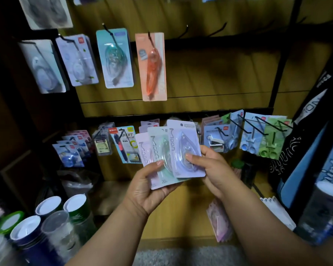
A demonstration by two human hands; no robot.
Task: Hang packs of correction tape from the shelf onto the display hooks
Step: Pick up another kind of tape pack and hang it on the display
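At centre frame the left hand (146, 186) grips a fan of pastel correction tape packs (162, 156) printed "Moon" and "20". The right hand (210, 167), at three o'clock of them, pinches the front lilac pack (185, 148).

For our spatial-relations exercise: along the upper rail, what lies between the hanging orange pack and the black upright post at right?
In the head view, only two empty hooks stand between the orange pack and the black post.
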